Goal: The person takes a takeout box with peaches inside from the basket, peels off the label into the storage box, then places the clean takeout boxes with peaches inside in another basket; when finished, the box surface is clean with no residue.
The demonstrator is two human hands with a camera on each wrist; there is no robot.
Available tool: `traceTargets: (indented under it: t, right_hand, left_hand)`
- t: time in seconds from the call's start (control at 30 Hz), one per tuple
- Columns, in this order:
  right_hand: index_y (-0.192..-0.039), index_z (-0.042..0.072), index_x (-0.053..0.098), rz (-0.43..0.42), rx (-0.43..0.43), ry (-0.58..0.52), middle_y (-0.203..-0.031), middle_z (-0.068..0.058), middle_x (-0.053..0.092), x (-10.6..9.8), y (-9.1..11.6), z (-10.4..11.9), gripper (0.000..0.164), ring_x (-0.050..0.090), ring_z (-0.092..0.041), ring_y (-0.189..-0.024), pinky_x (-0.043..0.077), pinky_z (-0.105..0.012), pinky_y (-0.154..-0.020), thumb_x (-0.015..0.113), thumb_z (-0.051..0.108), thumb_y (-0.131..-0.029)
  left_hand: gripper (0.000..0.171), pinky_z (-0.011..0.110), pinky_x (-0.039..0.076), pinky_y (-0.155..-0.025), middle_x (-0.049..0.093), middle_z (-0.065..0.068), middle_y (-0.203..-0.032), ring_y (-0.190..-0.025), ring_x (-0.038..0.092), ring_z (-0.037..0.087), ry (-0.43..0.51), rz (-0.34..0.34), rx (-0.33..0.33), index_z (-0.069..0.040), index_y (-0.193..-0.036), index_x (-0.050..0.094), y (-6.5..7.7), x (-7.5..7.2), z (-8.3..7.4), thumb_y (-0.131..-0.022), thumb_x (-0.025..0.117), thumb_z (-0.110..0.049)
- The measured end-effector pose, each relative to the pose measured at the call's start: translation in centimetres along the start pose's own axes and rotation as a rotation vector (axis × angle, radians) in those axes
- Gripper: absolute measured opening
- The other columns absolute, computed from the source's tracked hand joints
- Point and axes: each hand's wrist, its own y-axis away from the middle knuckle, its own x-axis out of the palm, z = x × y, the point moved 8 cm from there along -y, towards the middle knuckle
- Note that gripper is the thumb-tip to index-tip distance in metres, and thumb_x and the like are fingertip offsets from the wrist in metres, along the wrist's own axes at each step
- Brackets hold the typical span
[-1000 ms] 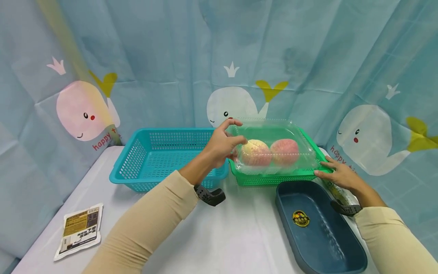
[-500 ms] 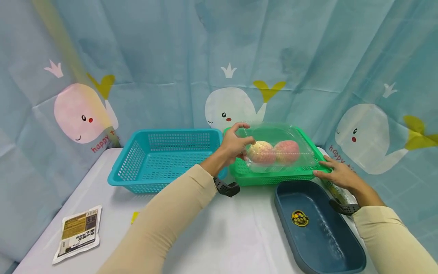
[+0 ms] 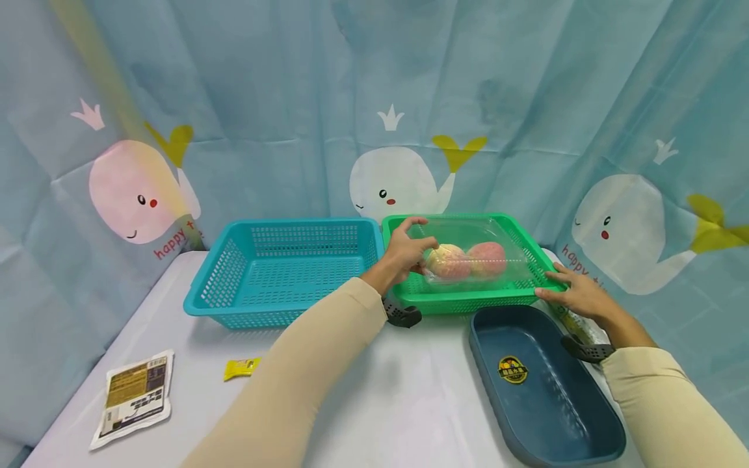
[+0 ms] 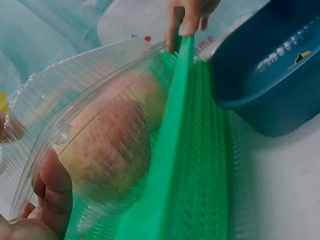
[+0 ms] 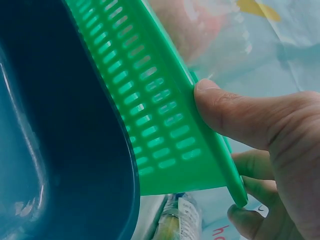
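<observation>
My left hand (image 3: pixel 404 252) pinches the left edge of a clear plastic clamshell box (image 3: pixel 515 263). Two pink-and-yellow round fruits (image 3: pixel 487 259), peach-like or apple-like, show through its lid. The box sits within the rim of a green perforated basket (image 3: pixel 468 304), tilted in the left wrist view; whether it touches the bottom I cannot tell. At the basket's right end, my right hand (image 3: pixel 579 296) holds the rim, thumb on the near side and fingers on the far side in the right wrist view. The thumb (image 4: pixel 54 175) of my left hand presses the box's edge.
A blue perforated basket (image 3: pixel 281 318) stands left of the green one. In front right is a dark blue tub (image 3: pixel 544 390), with a clear-wrapped item (image 5: pixel 177 220) beside it. A white-and-brown packet (image 3: pixel 134 400) and a small yellow packet (image 3: pixel 241 368) lie at left.
My left hand has moved right and lowered the clamshell box further into the green basket. The yellow packet has come out from behind my left forearm. My right hand stays on the rim.
</observation>
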Motion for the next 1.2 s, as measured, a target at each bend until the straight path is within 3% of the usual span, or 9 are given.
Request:
traceTargets:
  t: [0.17,0.4,0.47,0.53,0.63,0.8,0.93,1.03,1.2]
  right_hand:
    - [-0.141,-0.016,0.03,-0.003,0.014,0.015,-0.152,-0.034,0.008,-0.1,0.2,0.0,0.084,0.012,-0.063,-0.129,0.025,-0.076,-0.094,0.061,0.046,-0.093]
    - [-0.142,-0.014,0.03,0.002,0.019,0.003,-0.153,-0.032,0.007,0.1,0.1,0.3,0.085,0.012,-0.062,-0.13,0.026,-0.075,-0.094,0.061,0.047,-0.092]
    - [-0.142,-0.014,0.031,0.003,0.02,-0.003,-0.153,-0.032,0.007,0.1,0.2,0.4,0.084,0.011,-0.062,-0.13,0.026,-0.075,-0.094,0.061,0.047,-0.093]
    - [-0.142,-0.014,0.031,0.004,0.02,-0.003,-0.153,-0.032,0.007,0.2,0.2,0.4,0.084,0.011,-0.062,-0.13,0.026,-0.075,-0.094,0.061,0.047,-0.092]
    - [-0.142,-0.015,0.03,0.008,0.019,-0.011,-0.153,-0.032,0.007,0.3,0.3,0.5,0.084,0.01,-0.062,-0.131,0.025,-0.075,-0.095,0.061,0.046,-0.092]
    - [-0.142,-0.015,0.03,0.017,0.024,-0.022,-0.153,-0.032,0.006,0.3,0.5,0.6,0.084,0.011,-0.062,-0.13,0.027,-0.074,-0.095,0.061,0.046,-0.093]
    - [-0.142,-0.014,0.031,0.017,0.021,-0.011,-0.153,-0.032,0.007,0.2,0.3,0.6,0.083,0.012,-0.062,-0.13,0.027,-0.074,-0.095,0.061,0.045,-0.093]
    - [-0.143,-0.014,0.03,0.014,0.019,-0.012,-0.153,-0.032,0.007,0.1,0.2,0.5,0.083,0.012,-0.062,-0.13,0.027,-0.073,-0.095,0.061,0.045,-0.093]
    - [-0.144,-0.013,0.029,-0.003,0.024,-0.018,-0.152,-0.034,0.007,0.0,0.8,0.3,0.084,0.011,-0.062,-0.13,0.026,-0.075,-0.094,0.061,0.045,-0.092]
  left_hand:
    - [0.057,0.033,0.048,-0.037,0.06,0.016,-0.079,-0.038,0.033,0.015,-0.034,-0.002,-0.024,-0.026,-0.133,0.053,-0.6,0.2,1.2,-0.082,0.068,-0.002]
    - [0.059,0.032,0.048,-0.036,0.046,0.009,-0.062,-0.036,0.029,0.014,-0.167,-0.027,-0.077,-0.027,-0.14,0.046,-0.7,0.1,2.3,-0.089,0.068,-0.009]
    - [0.061,0.033,0.049,-0.038,0.053,0.013,-0.076,-0.036,0.033,0.016,-0.254,-0.059,-0.082,-0.028,-0.142,0.044,-0.6,0.2,2.4,-0.09,0.07,-0.013]
    - [0.063,0.034,0.051,-0.041,0.055,0.019,-0.109,-0.04,0.042,0.017,-0.347,-0.093,-0.086,-0.027,-0.145,0.041,-0.4,0.2,2.4,-0.09,0.071,-0.018]
    - [0.063,0.035,0.053,-0.048,0.033,0.018,-0.146,-0.055,0.051,0.017,-0.45,-0.113,-0.086,-0.023,-0.146,0.042,-0.1,0.3,2.6,-0.09,0.071,-0.019]
    - [0.057,0.035,0.044,-0.051,0.037,0.014,-0.146,-0.066,0.044,0.017,-0.487,0.046,-0.11,-0.019,-0.145,0.044,0.0,1.5,3.5,-0.093,0.064,-0.007]
    - [0.057,0.048,0.051,-0.071,0.027,0.009,-0.153,-0.111,0.052,0.03,-0.467,0.175,-0.142,-0.023,-0.147,0.041,0.2,2.3,4.0,-0.095,0.058,-0.005]
    - [0.059,0.062,0.044,-0.089,0.023,0.008,-0.155,-0.132,0.036,0.039,-0.437,0.197,-0.152,-0.024,-0.148,0.038,0.3,2.4,3.9,-0.095,0.06,-0.011]
    - [0.066,0.058,0.04,-0.097,0.024,0.007,-0.155,-0.135,0.034,0.035,-0.513,0.203,-0.093,-0.025,-0.15,0.035,0.9,2.7,2.9,-0.092,0.067,-0.025]
